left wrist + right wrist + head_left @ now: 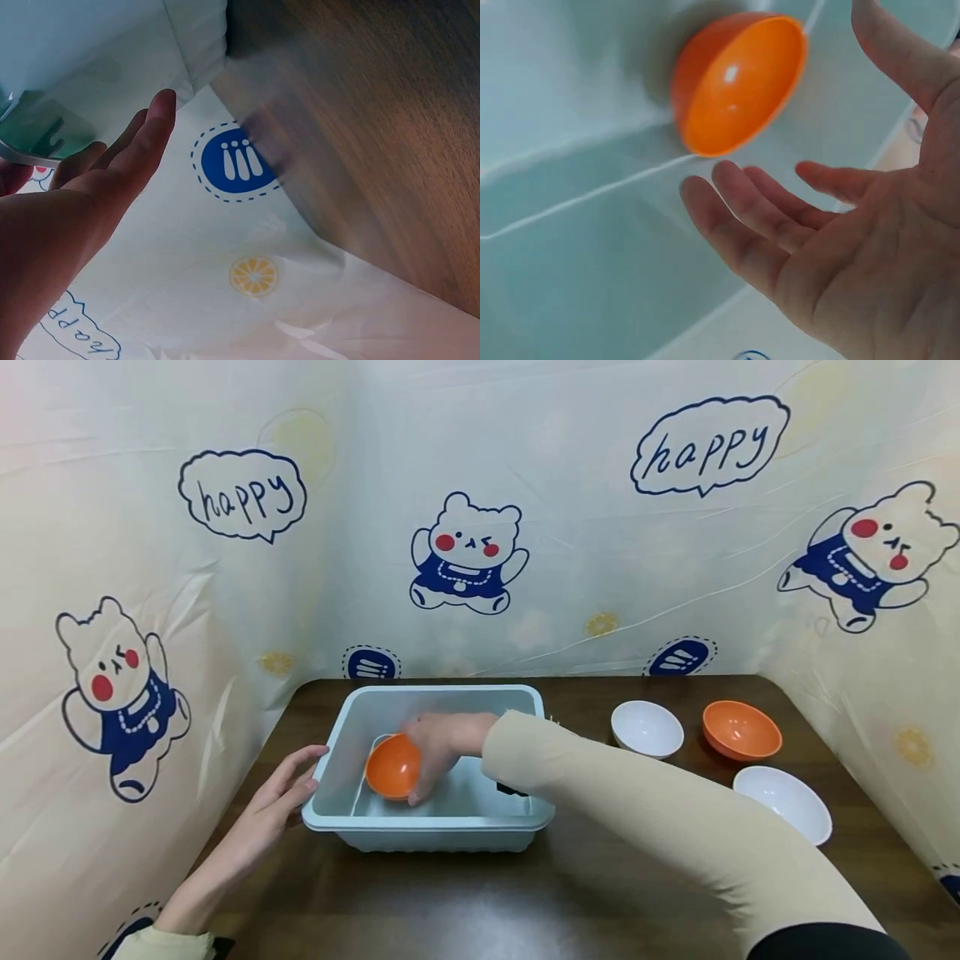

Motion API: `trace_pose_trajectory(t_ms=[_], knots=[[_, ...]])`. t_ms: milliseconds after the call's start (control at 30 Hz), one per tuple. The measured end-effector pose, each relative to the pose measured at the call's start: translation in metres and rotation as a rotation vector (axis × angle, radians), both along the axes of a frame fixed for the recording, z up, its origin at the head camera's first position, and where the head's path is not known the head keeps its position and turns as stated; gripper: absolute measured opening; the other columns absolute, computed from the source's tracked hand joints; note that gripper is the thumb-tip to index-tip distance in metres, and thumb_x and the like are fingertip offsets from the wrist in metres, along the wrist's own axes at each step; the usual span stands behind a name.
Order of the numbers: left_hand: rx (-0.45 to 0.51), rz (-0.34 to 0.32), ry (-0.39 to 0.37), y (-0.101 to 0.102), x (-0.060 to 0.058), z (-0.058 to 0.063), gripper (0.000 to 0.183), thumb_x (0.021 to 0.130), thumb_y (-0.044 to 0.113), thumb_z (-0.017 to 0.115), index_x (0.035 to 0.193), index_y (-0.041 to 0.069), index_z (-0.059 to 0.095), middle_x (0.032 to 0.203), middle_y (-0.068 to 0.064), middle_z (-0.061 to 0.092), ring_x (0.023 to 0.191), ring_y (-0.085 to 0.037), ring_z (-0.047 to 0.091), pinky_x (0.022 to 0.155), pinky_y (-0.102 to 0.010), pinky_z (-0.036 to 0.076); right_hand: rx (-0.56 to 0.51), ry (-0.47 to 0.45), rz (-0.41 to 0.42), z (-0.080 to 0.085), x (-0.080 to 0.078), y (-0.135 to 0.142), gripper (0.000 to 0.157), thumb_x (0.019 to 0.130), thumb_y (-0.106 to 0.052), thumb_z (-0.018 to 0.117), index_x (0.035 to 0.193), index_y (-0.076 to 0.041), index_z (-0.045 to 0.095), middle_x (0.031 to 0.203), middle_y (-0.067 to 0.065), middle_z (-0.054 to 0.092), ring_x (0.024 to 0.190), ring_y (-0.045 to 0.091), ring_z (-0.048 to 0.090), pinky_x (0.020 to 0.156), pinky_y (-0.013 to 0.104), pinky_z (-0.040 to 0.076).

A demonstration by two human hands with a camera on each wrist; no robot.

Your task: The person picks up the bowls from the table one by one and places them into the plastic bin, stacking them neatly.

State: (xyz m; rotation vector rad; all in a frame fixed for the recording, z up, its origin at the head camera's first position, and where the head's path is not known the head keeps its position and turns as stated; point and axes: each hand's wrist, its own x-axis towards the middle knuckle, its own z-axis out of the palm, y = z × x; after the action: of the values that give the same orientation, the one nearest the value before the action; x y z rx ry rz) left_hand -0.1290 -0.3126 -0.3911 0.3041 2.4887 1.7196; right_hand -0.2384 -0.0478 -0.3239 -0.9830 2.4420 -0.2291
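Inside a pale blue plastic tub (442, 822), an orange bowl (390, 768) lies toward the left side. My right hand (442, 743) reaches into the tub beside this bowl. In the right wrist view its fingers are spread and loosely extended, with a small gap between the fingertips and the bowl's rim (739, 82). Nothing is in that palm. At the tub's left side, my left hand (273, 793) touches the rim with its fingertips. The left wrist view has its fairly straight fingers (154, 131) along the tub's outer wall.
To the right on the dark wooden table (480, 902) stand a white bowl (647, 729), another orange bowl (742, 731) and a second white bowl (783, 802), partly covered by my right sleeve (637, 793). A printed cloth (337, 568) surrounds the table's back and sides.
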Motion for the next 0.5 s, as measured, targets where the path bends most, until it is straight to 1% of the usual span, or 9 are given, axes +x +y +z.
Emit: trace_pose_trajectory(t_ms=[33,100,167,267,333,433,500], knots=[[0.000,0.003,-0.001,-0.001,0.001,0.000,0.050,0.116,0.021,0.039,0.159,0.002,0.024,0.160,-0.036,0.034,0.116,0.000,0.057,0.086,-0.029,0.054,0.002,0.009,0.019,0.006,0.007,0.001,0.088,0.085,-0.044,0.089,0.157,-0.014,0.046,0.139,0.005,0.054,0.119,0.019,0.048,0.098,0.035,0.047],[-0.005,0.009,0.004,-0.002,0.001,-0.001,0.049,0.116,0.020,0.039,0.159,0.002,0.025,0.160,-0.036,0.035,0.116,-0.001,0.057,0.085,-0.029,0.054,0.000,0.020,0.045,0.012,0.015,0.003,0.085,0.086,-0.043,0.088,0.156,-0.014,0.048,0.137,0.004,0.055,0.118,0.018,0.048,0.096,0.034,0.046],[-0.020,0.012,-0.005,-0.002,0.001,0.000,0.050,0.116,0.022,0.039,0.160,0.003,0.024,0.161,-0.034,0.034,0.120,-0.005,0.056,0.086,-0.029,0.054,0.003,0.031,0.056,0.017,0.021,0.004,0.087,0.087,-0.043,0.088,0.158,-0.015,0.047,0.140,0.004,0.055,0.120,0.018,0.048,0.097,0.034,0.046],[-0.038,0.014,-0.021,-0.002,-0.001,0.001,0.052,0.116,0.024,0.039,0.161,0.004,0.023,0.162,-0.033,0.032,0.128,-0.016,0.054,0.087,-0.028,0.053,0.004,0.048,0.066,0.021,0.027,0.009,0.089,0.088,-0.042,0.087,0.161,-0.015,0.044,0.145,0.005,0.054,0.122,0.019,0.048,0.099,0.034,0.045],[-0.043,0.016,-0.027,-0.001,-0.002,0.001,0.052,0.116,0.024,0.039,0.161,0.004,0.023,0.162,-0.033,0.032,0.130,-0.021,0.054,0.088,-0.028,0.053,-0.003,0.062,0.068,0.023,0.030,0.013,0.089,0.088,-0.042,0.086,0.161,-0.015,0.044,0.145,0.006,0.055,0.121,0.019,0.049,0.099,0.034,0.045],[-0.044,0.020,-0.032,0.000,-0.002,0.001,0.052,0.116,0.024,0.039,0.161,0.004,0.023,0.162,-0.034,0.032,0.129,-0.021,0.054,0.087,-0.028,0.053,-0.018,0.093,0.063,0.025,0.035,0.021,0.085,0.089,-0.043,0.085,0.160,-0.015,0.046,0.147,0.005,0.055,0.123,0.019,0.050,0.101,0.035,0.046],[-0.048,0.025,-0.036,0.000,-0.002,0.001,0.052,0.116,0.025,0.039,0.161,0.004,0.023,0.162,-0.034,0.033,0.127,-0.022,0.055,0.087,-0.029,0.054,-0.040,0.120,0.054,0.027,0.039,0.028,0.081,0.090,-0.043,0.085,0.158,-0.015,0.050,0.144,0.004,0.056,0.123,0.019,0.051,0.098,0.035,0.047]])
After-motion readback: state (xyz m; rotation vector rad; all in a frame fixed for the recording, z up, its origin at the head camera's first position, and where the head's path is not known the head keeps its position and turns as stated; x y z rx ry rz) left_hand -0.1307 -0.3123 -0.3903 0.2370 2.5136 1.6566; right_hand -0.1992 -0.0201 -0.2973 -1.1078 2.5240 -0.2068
